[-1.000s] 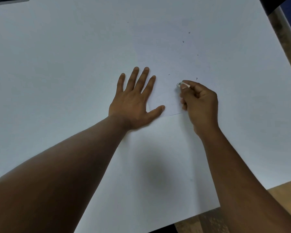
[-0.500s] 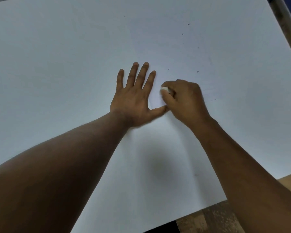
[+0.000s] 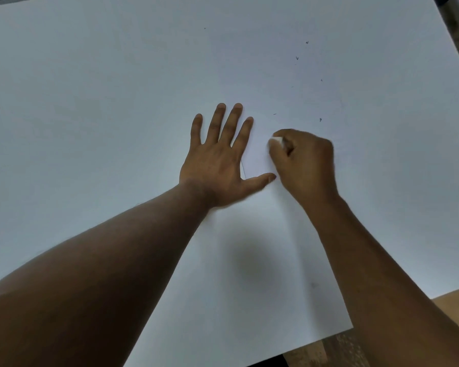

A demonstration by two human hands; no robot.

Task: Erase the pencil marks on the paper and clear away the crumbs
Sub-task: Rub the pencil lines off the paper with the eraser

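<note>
Head view: the paper (image 3: 257,160) lies near the middle of the white counter (image 3: 90,102), toward its right edge. It is white on white, and only a faint left border line beside the left thumb marks where it ends. No pencil marks can be made out on the visible strip; whether any remain is not determinable at this sharpness. A white eraser (image 3: 276,141) is pinched in the curled fingers of the right hand (image 3: 305,165), its end down on the sheet. The left hand (image 3: 217,160) lies flat with fingers spread, palm across the paper's left border, thumb reaching out toward the right hand and nearly touching it.

Dark crumbs (image 3: 320,119) are scattered beyond the right hand toward the counter's far right corner, well apart from one another; a few more specks lie further out.

Assessment: erasing is in progress; clearing of crumbs is not yet done.

Risks:
- The sheet could crease or tear if the rubbing runs toward the holding hand, since the paper is pinned on one side only.
- The right hand's heel rests on the sheet and could smear graphite.
- Sweeping the crumbs with a flat palm could grind them into grey streaks.
- Crumbs lie near the counter's right edge and could drop to the floor.
</note>
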